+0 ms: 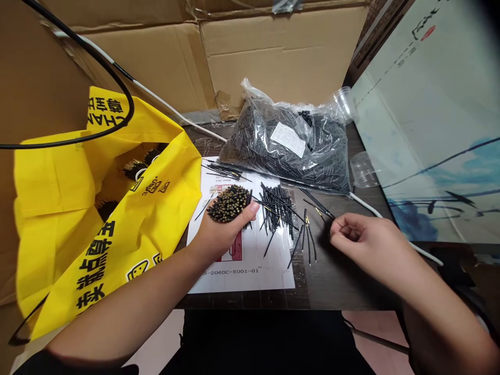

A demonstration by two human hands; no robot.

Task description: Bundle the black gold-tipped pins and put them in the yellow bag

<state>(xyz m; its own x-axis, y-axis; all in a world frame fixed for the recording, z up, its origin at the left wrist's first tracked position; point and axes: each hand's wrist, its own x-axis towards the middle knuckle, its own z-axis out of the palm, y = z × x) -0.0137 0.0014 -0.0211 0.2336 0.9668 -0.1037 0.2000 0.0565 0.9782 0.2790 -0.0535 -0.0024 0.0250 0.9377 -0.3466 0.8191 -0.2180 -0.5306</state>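
My left hand (219,232) is wrapped round a thick bundle of short black wires (228,203), its gold-coloured ends facing me. The thumb presses along the bundle's right side. At the right, my right hand (361,234) is closed in a pinch, and a thin black wire (319,204) runs up to its fingertips. Between my hands lies a loose pile of black wires (278,205), partly on a printed white sheet (253,278). Several more wires (307,237), some with gold-coloured tips, are spread out just left of my right hand.
Behind the pile rests a clear bag (250,146) full of short black pieces. A yellow bag (156,229) at the left holds more bundles. Clear plastic cups (365,169), a white cable (367,205), cardboard (273,57) and a pale printed panel (441,130) surround the dark table (344,289).
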